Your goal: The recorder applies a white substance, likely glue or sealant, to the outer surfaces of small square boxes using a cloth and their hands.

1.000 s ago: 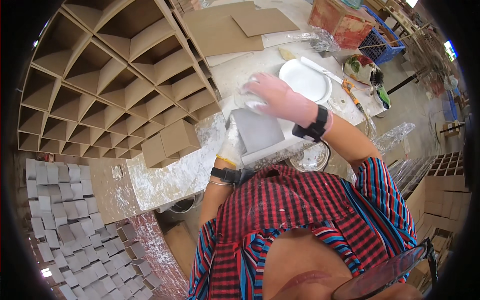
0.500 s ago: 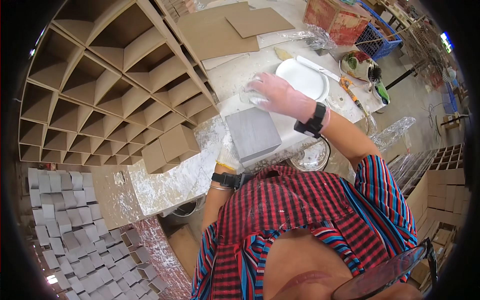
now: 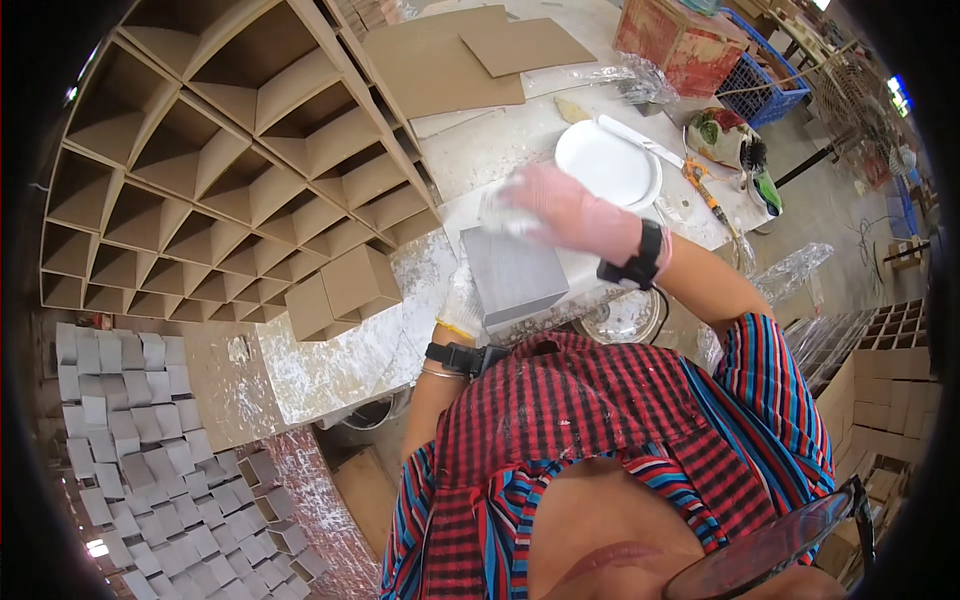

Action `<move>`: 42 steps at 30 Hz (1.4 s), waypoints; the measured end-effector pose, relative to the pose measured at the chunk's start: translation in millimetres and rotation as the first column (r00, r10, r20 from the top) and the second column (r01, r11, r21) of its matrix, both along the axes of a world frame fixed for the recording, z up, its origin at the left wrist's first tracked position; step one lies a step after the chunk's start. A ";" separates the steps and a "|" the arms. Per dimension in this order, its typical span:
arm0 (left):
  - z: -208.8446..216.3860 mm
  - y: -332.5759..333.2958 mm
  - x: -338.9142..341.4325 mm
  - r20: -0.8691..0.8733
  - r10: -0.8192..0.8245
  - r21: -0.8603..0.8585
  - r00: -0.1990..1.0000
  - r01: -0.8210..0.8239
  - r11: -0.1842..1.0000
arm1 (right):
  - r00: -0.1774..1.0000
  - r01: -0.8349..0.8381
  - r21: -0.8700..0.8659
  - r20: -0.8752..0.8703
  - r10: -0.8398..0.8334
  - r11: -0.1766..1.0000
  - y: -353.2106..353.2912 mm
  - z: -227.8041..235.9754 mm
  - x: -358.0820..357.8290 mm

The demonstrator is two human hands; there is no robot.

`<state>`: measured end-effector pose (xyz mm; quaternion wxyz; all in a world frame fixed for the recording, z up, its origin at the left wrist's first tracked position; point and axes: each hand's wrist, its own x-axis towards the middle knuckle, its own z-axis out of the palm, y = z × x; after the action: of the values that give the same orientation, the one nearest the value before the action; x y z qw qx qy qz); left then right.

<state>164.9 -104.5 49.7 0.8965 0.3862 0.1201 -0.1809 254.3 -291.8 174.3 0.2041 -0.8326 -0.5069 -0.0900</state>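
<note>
A grey box [image 3: 515,275] stands on the white-smeared worktable close to my chest. My left hand [image 3: 461,303], in a white glove with a yellow cuff, holds the box along its left side; the fingertips are hard to make out. Over the box's far edge is my right hand [image 3: 560,208], in a pinkish glove with whitened fingers. Motion blurs those fingers, so whether anything is in them does not show. A white oval tray [image 3: 607,165] lies just beyond the right hand, with a flat white strip [image 3: 640,137] on its far rim.
A brown cardboard compartment rack [image 3: 225,150] rises at left, two brown boxes [image 3: 362,280] by its foot. Flat cardboard sheets [image 3: 440,60] lie at the back. An orange-handled tool [image 3: 700,180] and a red box [image 3: 680,45] are at right. Many grey boxes [image 3: 150,450] are stacked lower left.
My right hand has shifted slightly right and nearer to me, over the box's far edge, and its fingers are now blurred. The left hand stays at the box's side.
</note>
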 end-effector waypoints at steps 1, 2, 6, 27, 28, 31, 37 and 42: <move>-4.0 -4.4 4.7 0.005 -0.023 0.000 1.000 0.023 1.000 | 0.995 -0.096 0.034 0.005 0.096 0.995 -3.7 -1.8 -10.9; -2.8 -1.5 1.7 0.007 -0.016 0.012 1.000 0.015 1.000 | 0.994 -0.107 0.039 0.006 0.106 0.994 3.6 2.2 -25.8; -10.9 -6.0 7.0 0.031 -0.057 0.052 0.998 0.056 0.997 | 0.953 -0.293 -0.103 0.046 0.299 0.951 18.3 -10.9 -31.8; -17.3 30.3 -11.5 0.313 0.154 -0.004 0.937 -0.161 0.987 | 0.714 0.470 0.352 -0.690 -0.115 0.809 5.7 9.0 -3.4; -10.7 32.3 -10.8 -0.051 0.226 -0.697 0.973 -0.197 0.690 | 0.726 0.474 0.359 -0.677 -0.126 0.804 6.7 9.4 -8.2; -3.3 38.0 -11.3 -0.111 0.290 -0.540 0.951 -0.303 0.786 | 0.761 0.411 0.407 -0.646 -0.062 0.816 4.7 -3.9 -11.2; 9.9 49.2 -11.0 0.263 -0.068 0.437 0.962 -0.056 0.898 | 0.909 0.251 0.390 -0.410 -0.077 0.886 23.3 20.5 -18.9; -12.5 58.0 -13.1 0.376 -0.219 0.526 0.900 -0.012 0.851 | 0.969 -0.246 0.011 0.014 0.246 0.969 51.6 39.4 -53.1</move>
<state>151.8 -46.4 37.2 0.7529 0.6477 -0.0544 -0.1033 201.2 -240.2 213.7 0.2155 -0.7616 -0.6068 -0.0726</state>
